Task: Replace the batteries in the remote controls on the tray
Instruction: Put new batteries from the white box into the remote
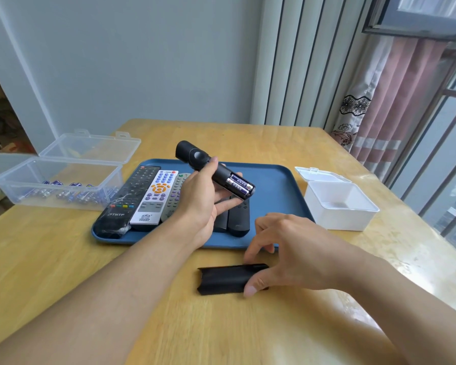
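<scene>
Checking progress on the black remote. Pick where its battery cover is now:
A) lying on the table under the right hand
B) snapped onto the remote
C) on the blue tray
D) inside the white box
A: the battery cover lies on the table beneath the right hand, while the remote held by the left hand shows bare batteries.

Blue tray point(274, 180), black cover point(221, 279), white box point(337, 214), purple batteries point(238, 186), pink floral-edged curtain point(387, 101).
</scene>
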The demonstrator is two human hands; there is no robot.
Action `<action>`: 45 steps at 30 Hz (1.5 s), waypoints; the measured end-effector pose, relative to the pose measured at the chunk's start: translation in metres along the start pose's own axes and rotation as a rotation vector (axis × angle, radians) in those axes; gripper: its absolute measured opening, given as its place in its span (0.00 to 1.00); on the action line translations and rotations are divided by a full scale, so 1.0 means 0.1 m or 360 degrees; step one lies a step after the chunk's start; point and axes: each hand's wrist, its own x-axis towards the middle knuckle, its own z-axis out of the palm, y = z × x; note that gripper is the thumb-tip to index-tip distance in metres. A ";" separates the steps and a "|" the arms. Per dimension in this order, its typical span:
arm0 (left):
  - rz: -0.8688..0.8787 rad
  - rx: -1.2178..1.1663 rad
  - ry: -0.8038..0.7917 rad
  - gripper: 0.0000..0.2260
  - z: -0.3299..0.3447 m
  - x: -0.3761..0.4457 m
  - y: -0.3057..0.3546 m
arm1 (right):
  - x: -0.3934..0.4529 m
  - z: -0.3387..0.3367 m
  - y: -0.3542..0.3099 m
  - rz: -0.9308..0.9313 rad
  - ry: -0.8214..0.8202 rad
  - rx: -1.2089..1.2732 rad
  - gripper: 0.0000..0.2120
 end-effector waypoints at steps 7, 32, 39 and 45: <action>-0.0029 -0.0052 -0.0007 0.12 -0.01 0.01 0.02 | -0.02 -0.02 0.01 -0.0067 -0.0068 -0.0071 0.26; 0.0047 0.0350 -0.0387 0.11 0.08 -0.13 -0.21 | 0.16 0.12 0.35 0.0431 0.1221 0.0316 0.18; 0.0139 0.0320 -0.0341 0.07 0.07 -0.11 -0.17 | 0.16 0.07 0.40 0.0520 0.1150 0.0874 0.14; 0.0331 0.0308 -0.0274 0.15 0.05 -0.05 -0.16 | 0.16 0.02 0.41 0.0588 0.0632 0.1804 0.10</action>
